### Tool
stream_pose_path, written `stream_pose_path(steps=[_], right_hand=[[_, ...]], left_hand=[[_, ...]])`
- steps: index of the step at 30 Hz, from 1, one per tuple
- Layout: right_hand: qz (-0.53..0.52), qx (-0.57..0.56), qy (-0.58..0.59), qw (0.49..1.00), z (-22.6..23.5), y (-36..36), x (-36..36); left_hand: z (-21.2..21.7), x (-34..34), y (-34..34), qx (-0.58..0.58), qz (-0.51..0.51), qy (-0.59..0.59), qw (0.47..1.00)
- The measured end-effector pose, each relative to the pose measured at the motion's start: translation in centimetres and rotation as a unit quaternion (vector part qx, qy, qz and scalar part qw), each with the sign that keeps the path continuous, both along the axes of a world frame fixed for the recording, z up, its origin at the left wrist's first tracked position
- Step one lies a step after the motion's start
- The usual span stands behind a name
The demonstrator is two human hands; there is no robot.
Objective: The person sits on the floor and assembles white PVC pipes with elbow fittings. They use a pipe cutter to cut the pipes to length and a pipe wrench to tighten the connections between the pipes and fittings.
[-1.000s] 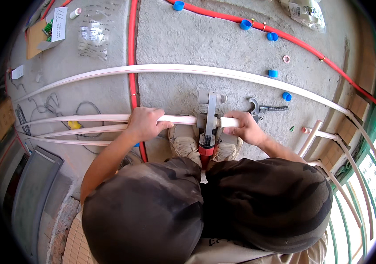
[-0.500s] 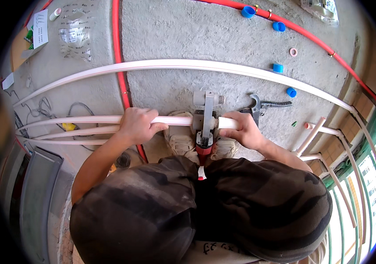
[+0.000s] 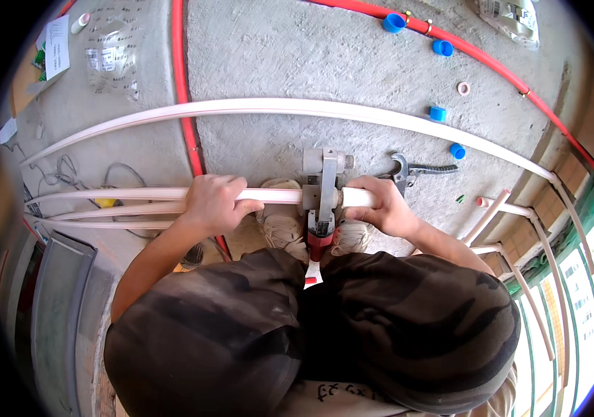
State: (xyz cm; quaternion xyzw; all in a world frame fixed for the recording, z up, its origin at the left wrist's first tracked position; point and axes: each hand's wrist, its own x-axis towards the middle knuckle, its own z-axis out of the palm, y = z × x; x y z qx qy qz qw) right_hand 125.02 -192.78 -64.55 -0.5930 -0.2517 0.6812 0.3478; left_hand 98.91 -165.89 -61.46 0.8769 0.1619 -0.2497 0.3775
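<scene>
Pipe [image 3: 283, 196] crosswise through left grip [image 3: 215, 203]

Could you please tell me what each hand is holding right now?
Left hand: closed around a long white pipe.
Right hand: closed on a short white piece beside the tool.

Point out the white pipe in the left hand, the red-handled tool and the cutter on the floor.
White pipe [image 3: 279, 196]: head view, on its bare stretch near the right end.
Red-handled tool [image 3: 327, 186]: head view, on its grey plate.
Cutter [image 3: 429, 169]: head view, on its dark handle.
</scene>
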Motion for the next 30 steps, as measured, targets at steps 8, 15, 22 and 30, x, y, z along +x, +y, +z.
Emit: stream_pose_path(steps=[8, 15, 22, 30], right_hand=[[-0.020, -0.072, 0.177, 0.981, 0.3, 1.1, 2.4], [0.034, -0.004, 0.089, 0.995, 1.0, 1.5, 2.0], [0.042, -0.017, 0.068, 0.997, 3.4, 2.3, 2.1], [0.011, 0.009, 0.077, 0.997, 3.9, 2.6, 1.9]], left_hand=[[2.7, 2.1, 1.5, -0.010, 0.001, -0.017, 1.000], [3.2, 2.3, 1.3, -0.014, -0.003, -0.015, 1.000], [4.7, 2.8, 1.5, -0.028, 0.000, -0.007, 1.000], [5.0, 3.1, 1.3, -0.018, -0.020, -0.025, 0.999]])
